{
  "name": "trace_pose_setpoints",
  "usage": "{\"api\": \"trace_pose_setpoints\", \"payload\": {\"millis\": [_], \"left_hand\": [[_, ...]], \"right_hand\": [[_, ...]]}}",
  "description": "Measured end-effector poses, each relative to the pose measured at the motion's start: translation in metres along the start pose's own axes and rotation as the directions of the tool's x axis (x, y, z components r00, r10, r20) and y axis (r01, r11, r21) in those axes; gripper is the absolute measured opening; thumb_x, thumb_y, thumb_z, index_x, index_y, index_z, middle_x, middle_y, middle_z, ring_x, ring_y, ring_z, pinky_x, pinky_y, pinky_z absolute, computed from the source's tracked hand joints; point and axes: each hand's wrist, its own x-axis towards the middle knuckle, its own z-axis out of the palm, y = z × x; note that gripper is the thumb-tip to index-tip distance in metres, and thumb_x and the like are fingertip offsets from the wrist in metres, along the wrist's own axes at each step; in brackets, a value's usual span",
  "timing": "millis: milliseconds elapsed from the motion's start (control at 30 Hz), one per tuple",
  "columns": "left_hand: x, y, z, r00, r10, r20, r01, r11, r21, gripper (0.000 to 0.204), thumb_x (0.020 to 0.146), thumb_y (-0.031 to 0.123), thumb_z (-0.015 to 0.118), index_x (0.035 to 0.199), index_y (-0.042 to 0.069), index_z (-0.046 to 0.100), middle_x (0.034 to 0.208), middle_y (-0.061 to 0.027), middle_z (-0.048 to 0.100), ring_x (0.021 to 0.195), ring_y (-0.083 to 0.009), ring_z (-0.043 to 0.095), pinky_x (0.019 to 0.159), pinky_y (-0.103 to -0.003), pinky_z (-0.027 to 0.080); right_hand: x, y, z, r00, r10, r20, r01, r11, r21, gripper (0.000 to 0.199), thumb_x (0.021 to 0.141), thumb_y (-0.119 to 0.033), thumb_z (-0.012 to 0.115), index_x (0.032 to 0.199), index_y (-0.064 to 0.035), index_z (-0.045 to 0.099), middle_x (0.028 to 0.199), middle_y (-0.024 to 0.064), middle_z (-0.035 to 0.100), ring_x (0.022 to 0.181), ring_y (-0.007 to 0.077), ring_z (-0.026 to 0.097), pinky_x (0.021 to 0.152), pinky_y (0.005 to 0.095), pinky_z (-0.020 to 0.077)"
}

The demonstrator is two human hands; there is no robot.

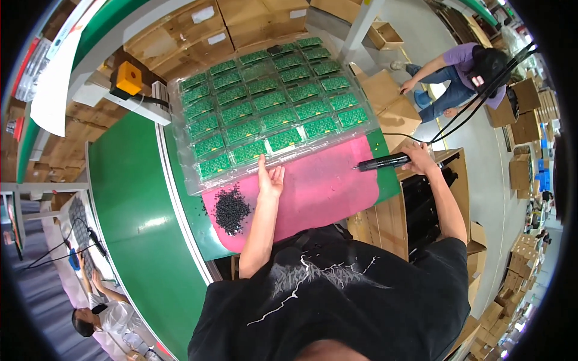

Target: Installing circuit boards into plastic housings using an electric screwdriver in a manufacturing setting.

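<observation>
Pink mat on a green bench, cartons behind; a clear tray of green circuit boards covers its far half. Left hand lies open, fingers spread, tips touching the tray's near edge. A pile of small black parts sits just left and near of that wrist, well apart from the right hand, which is wrapped around a black electric screwdriver, long axis left-right, tip over the mat's right edge

— Camera position?
— One head-worn fisheye view, looking steeply down over the wearer's own chest onto the counter.
— Range?
— Close; forearms enter from the lower edge, straight edges bend at the rim. No second view shares the scene.
</observation>
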Motion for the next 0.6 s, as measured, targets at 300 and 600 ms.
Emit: {"api": "trace_pose_setpoints", "payload": {"millis": [300,600], "left_hand": [[-0.043,0.010,0.000,0.999,-0.005,0.039,0.004,1.000,0.029,0.059,0.087,0.027,0.059,0.132,0.001,0.032,0.130,-0.0184,0.039,0.115,-0.0274,0.049,0.101,-0.040,0.039],[-0.096,0.006,-0.087,0.960,-0.039,0.277,-0.107,0.863,0.493,0.032,0.093,0.023,0.046,0.118,0.004,0.052,0.109,-0.0121,0.063,0.100,-0.0206,0.061,0.084,-0.032,0.048]], "right_hand": [[0.078,-0.042,-0.020,0.965,0.002,-0.264,-0.003,1.000,-0.006,0.042,0.073,-0.021,0.069,0.112,-0.0140,0.056,0.110,0.0055,0.055,0.112,0.0263,0.046,0.095,0.0460,0.0324],[0.309,-0.188,-0.108,0.819,-0.139,-0.557,0.284,0.941,0.183,0.044,0.078,-0.020,0.060,0.120,-0.0138,0.051,0.115,0.0097,0.055,0.115,0.0313,0.045,0.093,0.0478,0.0369]]}}
